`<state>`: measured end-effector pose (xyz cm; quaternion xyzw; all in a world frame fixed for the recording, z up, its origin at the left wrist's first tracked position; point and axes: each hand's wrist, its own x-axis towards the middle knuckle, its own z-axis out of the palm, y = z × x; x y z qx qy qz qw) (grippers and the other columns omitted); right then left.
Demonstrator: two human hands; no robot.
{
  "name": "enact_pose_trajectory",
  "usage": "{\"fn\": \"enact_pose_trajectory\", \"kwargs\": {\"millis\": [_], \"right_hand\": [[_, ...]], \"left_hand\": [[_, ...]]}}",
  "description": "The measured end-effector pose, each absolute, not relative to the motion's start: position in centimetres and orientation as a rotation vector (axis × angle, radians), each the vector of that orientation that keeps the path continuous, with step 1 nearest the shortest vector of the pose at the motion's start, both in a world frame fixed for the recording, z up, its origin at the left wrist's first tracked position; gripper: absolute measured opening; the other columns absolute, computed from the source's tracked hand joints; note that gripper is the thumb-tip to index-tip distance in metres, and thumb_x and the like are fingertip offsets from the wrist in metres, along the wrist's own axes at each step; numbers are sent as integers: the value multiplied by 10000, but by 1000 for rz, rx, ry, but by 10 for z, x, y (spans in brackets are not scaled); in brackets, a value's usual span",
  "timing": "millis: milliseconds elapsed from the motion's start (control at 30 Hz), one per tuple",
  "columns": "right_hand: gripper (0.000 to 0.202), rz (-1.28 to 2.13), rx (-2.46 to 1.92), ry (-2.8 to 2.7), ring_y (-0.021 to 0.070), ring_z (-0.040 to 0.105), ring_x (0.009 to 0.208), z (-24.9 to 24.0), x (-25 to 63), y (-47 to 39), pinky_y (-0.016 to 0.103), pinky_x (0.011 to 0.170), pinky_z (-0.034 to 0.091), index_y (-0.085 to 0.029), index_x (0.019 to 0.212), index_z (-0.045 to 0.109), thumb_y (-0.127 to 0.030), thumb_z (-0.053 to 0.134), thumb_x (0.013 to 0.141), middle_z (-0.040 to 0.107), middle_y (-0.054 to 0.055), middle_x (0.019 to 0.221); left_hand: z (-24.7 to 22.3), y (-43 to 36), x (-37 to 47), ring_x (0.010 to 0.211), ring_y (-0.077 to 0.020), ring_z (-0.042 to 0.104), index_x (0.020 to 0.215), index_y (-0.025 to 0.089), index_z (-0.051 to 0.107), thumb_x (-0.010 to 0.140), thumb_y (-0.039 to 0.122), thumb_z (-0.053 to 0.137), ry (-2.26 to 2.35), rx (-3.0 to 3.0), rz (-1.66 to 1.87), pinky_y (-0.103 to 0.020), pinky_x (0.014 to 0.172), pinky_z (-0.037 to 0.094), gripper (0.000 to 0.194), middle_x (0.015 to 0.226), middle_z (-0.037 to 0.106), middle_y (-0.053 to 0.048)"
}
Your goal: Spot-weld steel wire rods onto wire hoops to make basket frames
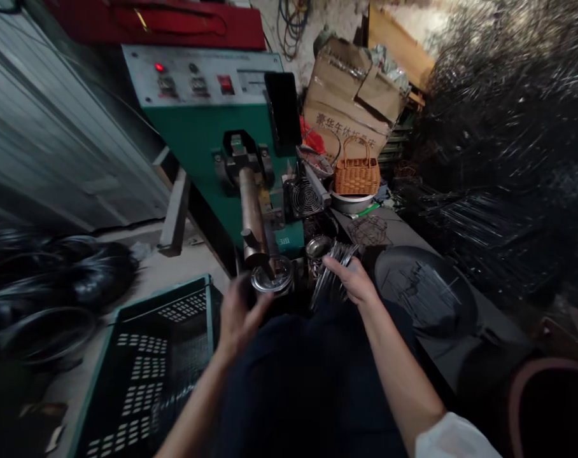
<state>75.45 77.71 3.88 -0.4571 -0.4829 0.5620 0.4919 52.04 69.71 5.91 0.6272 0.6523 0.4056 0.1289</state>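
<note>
My right hand [356,281] is closed around a bundle of thin metal wire pieces [331,270], with the thumb pressed on top. The exact shape of the pieces is blurred. My left hand [236,318] is slightly smeared by motion, its thumb held apart from its fingers, and nothing shows between them. Just beyond it sit round shiny metal rings [284,280] under the thick metal arm [253,216] of a green machine [193,140]. Whether the left fingertips touch the rings I cannot tell. A small metal bowl [318,245] stands between the machine and the bundle.
On the left stands a dark green plastic crate [112,356] with wire pieces inside. Coiled black wire [98,273] lies behind it. To the right are a black round tray [425,289] with rods, a wicker basket [357,176], a cardboard box [337,95] and a large wire heap [503,146].
</note>
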Motion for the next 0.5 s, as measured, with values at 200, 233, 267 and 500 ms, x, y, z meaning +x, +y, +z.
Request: {"fn": "enact_pose_trajectory", "kwargs": {"millis": [200,233,267,500], "right_hand": [[365,1948,-879,-896,170,660,696,102,761,661,288,715,523,-131,930,669,-389,786,702,703,41,788],[363,2047,-880,-816,166,663,681,98,761,646,285,704,525,-126,937,669,-383,785,709,704,43,774],[362,2135,-883,-720,166,668,682,89,760,634,284,705,526,-120,945,669,-376,783,715,707,48,774],[475,2436,-1069,-183,201,690,701,-24,760,575,323,711,540,-77,876,665,-545,585,846,720,117,808]], "left_hand": [[88,572,595,1239,-323,468,1359,197,391,700,473,705,1253,1685,959,-441,1028,390,780,1360,496,-128],[85,556,599,1250,-318,461,1367,200,388,732,445,687,1274,1618,915,-437,1036,380,743,1366,498,-125],[78,542,602,1264,-313,448,1380,205,377,761,423,667,1294,1542,872,-432,1044,370,718,1372,498,-120],[-11,482,602,1257,-315,456,1435,172,316,640,457,773,1009,951,694,-423,1054,355,960,1341,533,-123]]}}
